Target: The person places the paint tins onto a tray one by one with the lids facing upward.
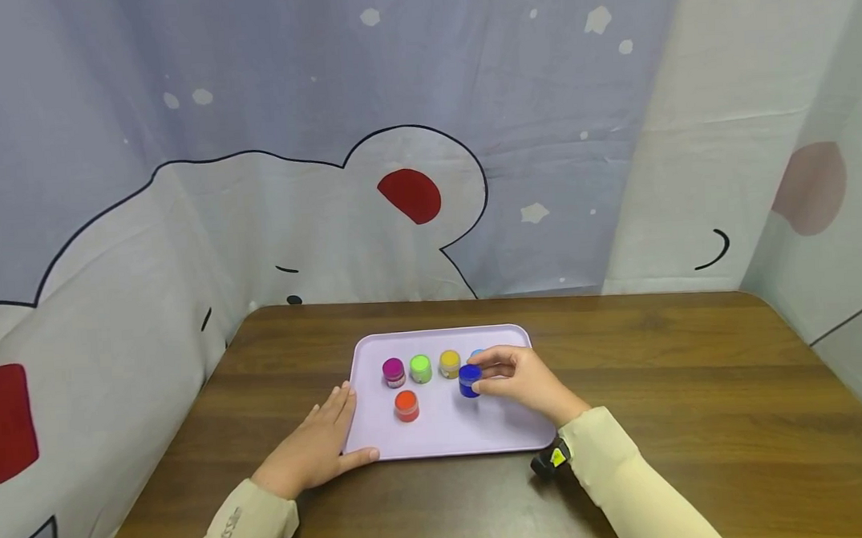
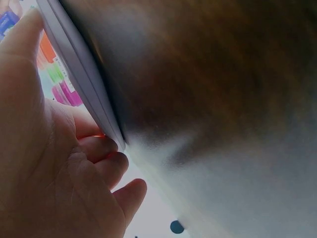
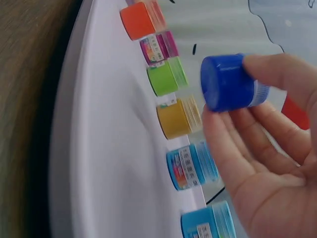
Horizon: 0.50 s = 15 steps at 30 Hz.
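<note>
My right hand [image 1: 518,377] pinches a dark blue paint jar [image 3: 228,82] between thumb and fingers, held above the lilac tray [image 1: 446,441]. Behind it on the tray a row runs from a purple jar [image 1: 394,372] through a green jar [image 1: 421,369] and a yellow jar [image 1: 450,364] to a light blue jar [image 3: 190,166], mostly hidden by the right hand in the head view. Another light blue jar [image 3: 208,223] shows only in the right wrist view. Closer to the front stands an orange-red jar [image 1: 406,406]. My left hand [image 1: 312,451] rests at the tray's front left corner, fingers extended along its rim.
Beneath the tray is a brown wooden table [image 1: 667,387]. A patterned curtain [image 1: 307,74] hangs behind it and on both sides. A black strap with a yellow-green mark [image 1: 557,456] sits at the right wrist.
</note>
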Tool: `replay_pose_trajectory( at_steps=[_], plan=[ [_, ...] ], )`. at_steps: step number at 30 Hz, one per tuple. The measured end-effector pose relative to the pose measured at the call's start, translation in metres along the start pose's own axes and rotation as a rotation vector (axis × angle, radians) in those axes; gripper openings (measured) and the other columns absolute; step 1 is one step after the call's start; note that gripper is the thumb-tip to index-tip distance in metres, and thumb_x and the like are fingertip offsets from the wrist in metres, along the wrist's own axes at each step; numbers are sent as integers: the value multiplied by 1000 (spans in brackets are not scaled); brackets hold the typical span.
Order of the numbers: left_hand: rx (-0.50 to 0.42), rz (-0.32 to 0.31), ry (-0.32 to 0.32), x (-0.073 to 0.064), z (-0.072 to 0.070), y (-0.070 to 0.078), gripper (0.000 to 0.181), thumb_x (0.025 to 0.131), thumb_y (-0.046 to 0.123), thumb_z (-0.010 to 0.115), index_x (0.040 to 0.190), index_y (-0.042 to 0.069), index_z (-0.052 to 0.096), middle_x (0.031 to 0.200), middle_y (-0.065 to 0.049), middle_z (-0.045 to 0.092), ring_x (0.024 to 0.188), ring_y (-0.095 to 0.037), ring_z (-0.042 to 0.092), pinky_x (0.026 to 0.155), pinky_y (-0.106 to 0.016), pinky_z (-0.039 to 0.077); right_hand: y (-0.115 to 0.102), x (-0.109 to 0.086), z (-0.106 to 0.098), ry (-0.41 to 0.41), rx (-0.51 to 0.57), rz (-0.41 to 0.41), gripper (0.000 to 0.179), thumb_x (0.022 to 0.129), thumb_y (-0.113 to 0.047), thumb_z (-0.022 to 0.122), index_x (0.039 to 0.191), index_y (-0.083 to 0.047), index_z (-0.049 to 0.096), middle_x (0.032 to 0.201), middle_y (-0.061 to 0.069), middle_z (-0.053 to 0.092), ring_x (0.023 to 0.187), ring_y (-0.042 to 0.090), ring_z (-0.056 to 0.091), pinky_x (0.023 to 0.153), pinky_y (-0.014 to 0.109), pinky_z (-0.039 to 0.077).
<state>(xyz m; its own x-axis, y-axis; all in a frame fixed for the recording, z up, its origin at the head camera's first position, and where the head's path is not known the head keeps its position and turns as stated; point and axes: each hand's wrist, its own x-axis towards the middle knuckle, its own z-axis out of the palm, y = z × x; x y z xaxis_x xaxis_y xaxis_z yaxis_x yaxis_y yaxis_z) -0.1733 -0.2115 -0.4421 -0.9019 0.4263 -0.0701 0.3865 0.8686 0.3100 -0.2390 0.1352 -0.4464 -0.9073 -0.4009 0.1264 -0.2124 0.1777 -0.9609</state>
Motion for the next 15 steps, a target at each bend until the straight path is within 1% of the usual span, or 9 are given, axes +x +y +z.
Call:
replay_pose_trajectory(
  at_steps=[4,9,15],
  plan=[
    [-12,-4,-5,0,-1,1,99,92,56,67,150,-16,30,159,-34,25,148,-48,24,117,-63,26,1,4,6,-14,-35,9,37,82,-3,83,115,7,70,105,18,74,96,24,72,84,23,57],
    [-5,-8,-6,0,0,0,100,93,56,66,151,-16,30,160,-33,24,149,-47,23,117,-63,25,0,7,16,-13,-68,17,35,80,-3,84,111,6,71,101,16,75,94,23,72,82,22,56],
    [6,-12,-11,1,1,-1,100,92,57,66,151,-16,30,160,-33,24,149,-47,23,117,-63,25,-4,8,28,-47,-110,8,33,80,-3,84,110,5,72,101,14,75,94,24,72,83,25,57]
  ],
)
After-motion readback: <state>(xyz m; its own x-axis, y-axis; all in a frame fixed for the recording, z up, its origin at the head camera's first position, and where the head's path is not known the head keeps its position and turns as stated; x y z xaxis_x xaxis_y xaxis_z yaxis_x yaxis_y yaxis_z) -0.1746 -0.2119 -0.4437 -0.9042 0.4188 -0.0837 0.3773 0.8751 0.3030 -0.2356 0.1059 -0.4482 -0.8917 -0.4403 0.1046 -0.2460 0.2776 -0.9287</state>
